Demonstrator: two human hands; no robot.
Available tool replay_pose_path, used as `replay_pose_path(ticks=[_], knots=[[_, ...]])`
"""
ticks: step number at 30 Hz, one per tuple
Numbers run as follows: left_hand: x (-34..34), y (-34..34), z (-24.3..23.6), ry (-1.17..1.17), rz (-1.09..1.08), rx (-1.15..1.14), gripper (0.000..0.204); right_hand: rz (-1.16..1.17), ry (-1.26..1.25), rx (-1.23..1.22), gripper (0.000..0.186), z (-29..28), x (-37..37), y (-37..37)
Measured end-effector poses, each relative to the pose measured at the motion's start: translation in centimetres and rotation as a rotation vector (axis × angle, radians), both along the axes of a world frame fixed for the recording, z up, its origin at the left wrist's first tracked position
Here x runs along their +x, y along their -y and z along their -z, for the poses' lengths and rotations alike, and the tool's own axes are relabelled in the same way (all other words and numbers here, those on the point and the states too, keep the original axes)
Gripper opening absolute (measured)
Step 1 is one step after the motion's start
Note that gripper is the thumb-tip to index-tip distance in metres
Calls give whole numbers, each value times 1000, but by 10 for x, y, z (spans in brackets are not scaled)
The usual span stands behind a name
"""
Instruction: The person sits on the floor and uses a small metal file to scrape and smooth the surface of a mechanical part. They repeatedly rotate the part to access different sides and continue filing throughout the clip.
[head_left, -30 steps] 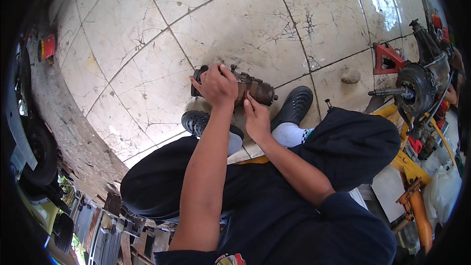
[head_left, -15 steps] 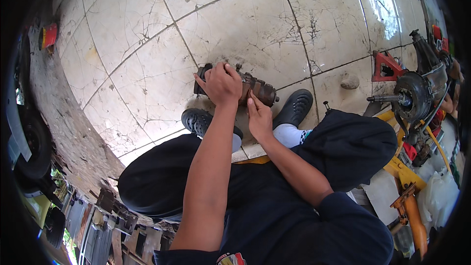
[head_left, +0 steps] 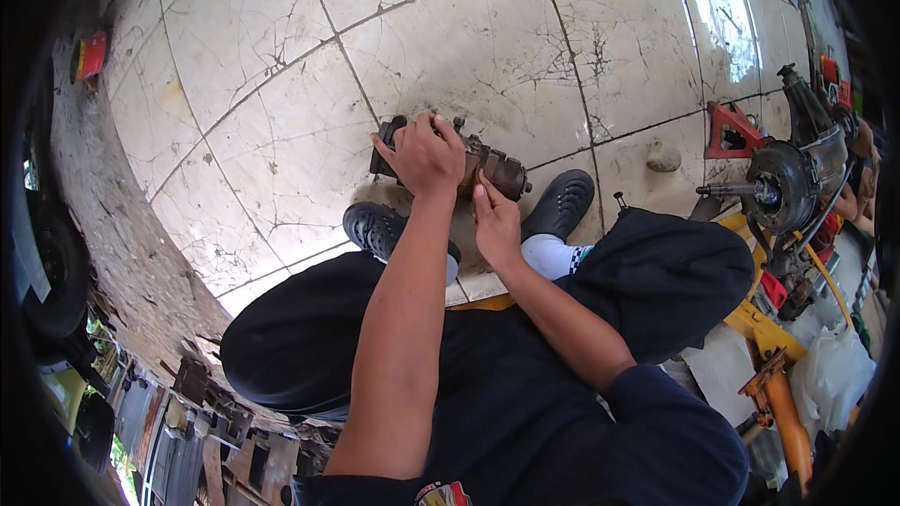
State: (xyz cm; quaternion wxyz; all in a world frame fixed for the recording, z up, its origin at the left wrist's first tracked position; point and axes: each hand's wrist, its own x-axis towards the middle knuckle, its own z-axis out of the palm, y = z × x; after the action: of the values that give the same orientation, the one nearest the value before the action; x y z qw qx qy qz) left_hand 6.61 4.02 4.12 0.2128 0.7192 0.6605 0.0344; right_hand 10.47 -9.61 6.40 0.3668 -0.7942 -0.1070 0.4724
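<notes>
A rusty brown cylindrical motor part (head_left: 487,169) lies on the cracked white tiled floor (head_left: 281,131) between my two black shoes. My left hand (head_left: 427,155) is closed over its left end from above. My right hand (head_left: 495,222) touches the near side of the part with fingers pointing up at its middle. My left shoe (head_left: 375,227) and my right shoe (head_left: 562,203) rest flat just below the part. My knees in dark trousers spread out to both sides.
A grey gearbox-like assembly with a shaft (head_left: 783,187) sits at the right, next to a red metal piece (head_left: 731,131) and yellow-orange tools (head_left: 783,403). A small stone (head_left: 663,159) lies on the tile. A red can (head_left: 89,56) stands far left. A tyre (head_left: 56,267) is at the left rim.
The view has shifted slightly. Both hands stay on the motor part; the right hand has moved a little along its near side.
</notes>
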Motion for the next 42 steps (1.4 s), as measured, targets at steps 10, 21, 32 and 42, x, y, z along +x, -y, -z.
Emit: replay_pose_path(ticks=[10, 21, 32, 42], knots=[[1, 0, 2, -5, 17, 19, 33, -150, 215, -102, 44, 2, 4, -8], [-1, -3, 4, -6, 16, 11, 34, -176, 206, -231, 41, -19, 5, -33], [-8, -4, 5, 267, -44, 10, 43, -224, 588, 272, 41, 1, -8, -8], [-11, 1, 9, 382, -83, 4, 50, -325, 658, 375, 48, 7, -7, 2]])
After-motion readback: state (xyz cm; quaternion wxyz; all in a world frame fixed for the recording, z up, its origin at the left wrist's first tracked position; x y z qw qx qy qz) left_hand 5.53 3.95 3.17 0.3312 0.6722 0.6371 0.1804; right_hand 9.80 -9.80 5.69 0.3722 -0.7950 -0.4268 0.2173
